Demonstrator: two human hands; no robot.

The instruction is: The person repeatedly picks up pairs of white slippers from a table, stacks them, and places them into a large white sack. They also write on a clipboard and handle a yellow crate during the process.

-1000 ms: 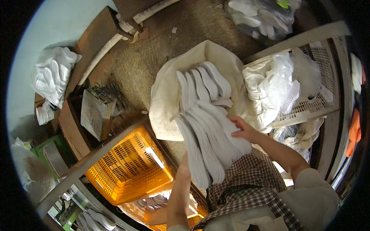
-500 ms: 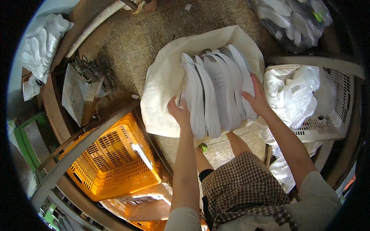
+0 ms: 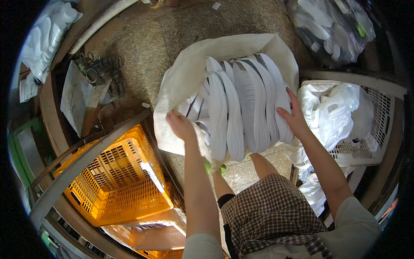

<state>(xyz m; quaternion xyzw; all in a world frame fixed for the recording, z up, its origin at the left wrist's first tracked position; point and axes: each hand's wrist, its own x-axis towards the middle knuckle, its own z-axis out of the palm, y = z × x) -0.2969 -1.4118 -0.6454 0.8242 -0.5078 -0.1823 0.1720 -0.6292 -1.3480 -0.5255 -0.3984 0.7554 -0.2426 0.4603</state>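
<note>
A cream woven sack (image 3: 181,82) stands with its mouth spread wide. Inside, white shoe soles (image 3: 252,108) are packed on edge in an upright row, and more soles (image 3: 198,108) lie tilted at the sack's left side. My right hand (image 3: 295,118) lies against the right end of the row, thumb and fingers spread apart. My left hand (image 3: 182,126) is at the sack's left rim, away from the row; its fingers are smeared, so whether they grip the cloth does not show.
Orange plastic crates (image 3: 125,181) are stacked at lower left behind a metal rail. A white crate (image 3: 366,146) with plastic-wrapped things stands at right. Clear bags of soles lie at upper right (image 3: 332,30) and upper left (image 3: 47,39). A board with metal pieces (image 3: 79,95) is at left.
My left hand has come off the row's left end and moved left to the sack's rim. The leftmost soles have shifted, and tilted soles now show there. My right hand stays at the right end.
</note>
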